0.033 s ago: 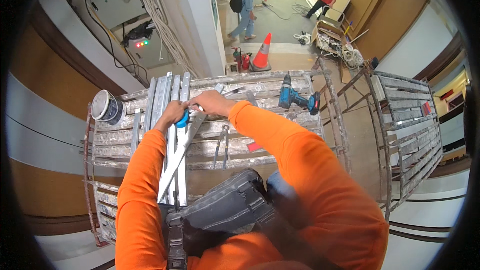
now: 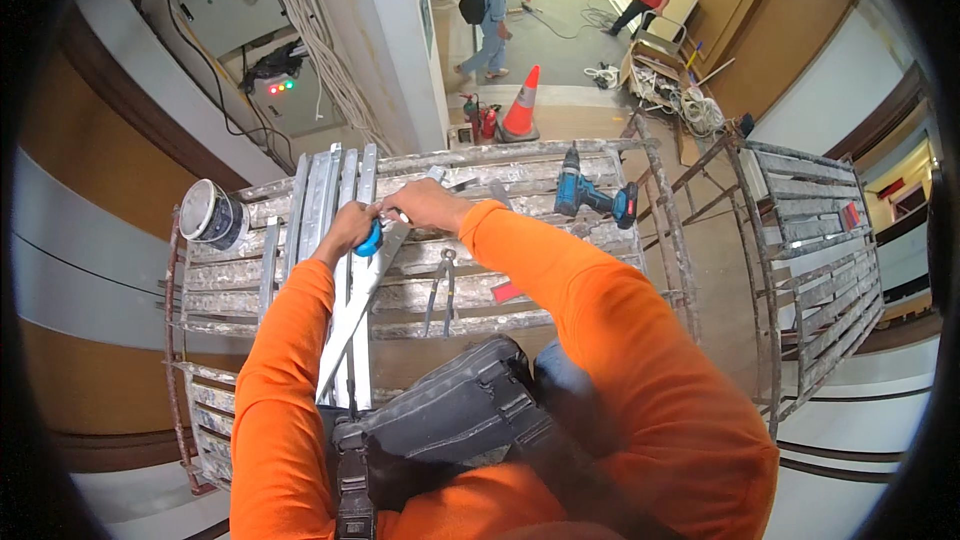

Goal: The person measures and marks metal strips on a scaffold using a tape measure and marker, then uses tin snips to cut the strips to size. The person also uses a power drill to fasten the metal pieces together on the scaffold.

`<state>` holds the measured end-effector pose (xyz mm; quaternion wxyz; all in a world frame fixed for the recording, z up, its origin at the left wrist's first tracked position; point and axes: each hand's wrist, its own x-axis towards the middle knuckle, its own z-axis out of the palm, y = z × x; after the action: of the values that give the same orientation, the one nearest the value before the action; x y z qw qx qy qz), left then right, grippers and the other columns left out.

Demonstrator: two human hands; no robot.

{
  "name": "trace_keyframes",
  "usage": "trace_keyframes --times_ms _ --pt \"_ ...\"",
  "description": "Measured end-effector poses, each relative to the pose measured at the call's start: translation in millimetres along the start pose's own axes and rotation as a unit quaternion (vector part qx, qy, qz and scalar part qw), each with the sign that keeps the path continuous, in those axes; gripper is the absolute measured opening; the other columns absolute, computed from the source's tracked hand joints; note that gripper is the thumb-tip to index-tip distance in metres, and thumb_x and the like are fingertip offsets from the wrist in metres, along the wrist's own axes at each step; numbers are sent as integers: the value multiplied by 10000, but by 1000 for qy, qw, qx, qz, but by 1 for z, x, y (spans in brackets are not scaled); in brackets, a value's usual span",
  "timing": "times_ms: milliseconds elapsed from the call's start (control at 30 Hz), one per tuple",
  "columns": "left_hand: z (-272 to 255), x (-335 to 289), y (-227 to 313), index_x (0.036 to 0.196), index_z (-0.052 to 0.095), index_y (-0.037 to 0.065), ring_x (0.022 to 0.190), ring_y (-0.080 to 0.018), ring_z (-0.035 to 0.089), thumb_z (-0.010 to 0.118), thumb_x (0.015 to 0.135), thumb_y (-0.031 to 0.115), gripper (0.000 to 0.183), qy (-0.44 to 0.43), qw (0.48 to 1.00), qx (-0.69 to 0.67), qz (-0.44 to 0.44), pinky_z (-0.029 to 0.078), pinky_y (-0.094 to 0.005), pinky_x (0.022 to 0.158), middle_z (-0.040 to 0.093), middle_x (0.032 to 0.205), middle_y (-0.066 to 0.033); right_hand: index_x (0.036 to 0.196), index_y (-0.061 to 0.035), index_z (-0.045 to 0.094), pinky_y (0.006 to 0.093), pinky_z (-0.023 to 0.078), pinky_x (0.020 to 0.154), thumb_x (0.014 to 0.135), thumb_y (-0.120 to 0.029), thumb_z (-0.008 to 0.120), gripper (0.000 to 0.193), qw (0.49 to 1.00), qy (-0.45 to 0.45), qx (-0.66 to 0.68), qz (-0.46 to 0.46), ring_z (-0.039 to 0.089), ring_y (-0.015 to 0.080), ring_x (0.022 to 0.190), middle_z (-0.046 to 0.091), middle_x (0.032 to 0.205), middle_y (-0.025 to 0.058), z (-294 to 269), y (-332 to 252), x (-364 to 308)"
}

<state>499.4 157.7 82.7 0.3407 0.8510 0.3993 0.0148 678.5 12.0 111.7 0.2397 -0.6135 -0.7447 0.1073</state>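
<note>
My left hand (image 2: 350,227) is closed beside a rounded blue tool (image 2: 370,239) that looks like a tape measure; part of it is under the fingers. My right hand (image 2: 430,204) meets it over a slanting metal channel (image 2: 352,322), closed around a small white stick, perhaps a marker (image 2: 402,217). That channel lies across several lengthwise silver channels (image 2: 327,195) on the paint-spattered slatted platform (image 2: 490,270). Right of the channels rest a pair of pincers (image 2: 440,292) and a red flat piece (image 2: 507,291). Farther right sits a blue cordless drill (image 2: 590,194).
A paint-smeared bucket (image 2: 212,216) stands at the platform's left end. Scaffold frames (image 2: 668,225) and a second slatted platform (image 2: 815,240) are to the right. Beyond are an orange cone (image 2: 522,105), fire extinguishers (image 2: 488,123), a cluttered cart (image 2: 660,75) and two people.
</note>
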Motion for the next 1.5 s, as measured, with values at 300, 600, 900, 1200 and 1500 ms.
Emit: trace_keyframes --times_ms 300,600,900,1200,1500 --pt "29 34 47 1101 738 22 1039 -480 668 439 1043 365 459 75 993 67 57 499 -529 926 693 1071 -323 1125 -131 707 441 547 818 990 -357 584 291 988 145 -36 -26 692 356 938 728 1011 142 -37 33 -23" --pt "26 25 114 1015 774 52 923 -424 718 511 954 271 347 284 934 -79 202 551 -505 853 716 948 -294 1152 -60 696 283 477 632 961 -419 702 406 863 58 448 225 580 95 773 661 905 -19 -55 33 -2" --pt "28 56 109 992 715 6 909 -408 699 478 1021 259 348 375 924 -8 74 531 -494 793 714 973 -262 1160 81 659 360 680 640 896 -59 745 311 750 121 562 328 719 220 873 716 1031 131 -68 3 -7" --pt "63 37 59 1091 734 -54 1141 -433 664 495 995 400 521 73 993 -43 -84 499 -492 1002 698 1182 -280 1136 -43 757 374 592 680 755 -165 852 411 857 62 305 411 732 268 787 757 935 147 13 99 -29" --pt "-35 -9 12 953 756 2 572 -142 495 584 990 326 368 -16 986 -94 -139 405 -337 510 560 629 -28 1093 -70 785 390 597 837 640 -303 881 518 928 -19 66 366 752 294 883 771 971 188 100 200 -89"
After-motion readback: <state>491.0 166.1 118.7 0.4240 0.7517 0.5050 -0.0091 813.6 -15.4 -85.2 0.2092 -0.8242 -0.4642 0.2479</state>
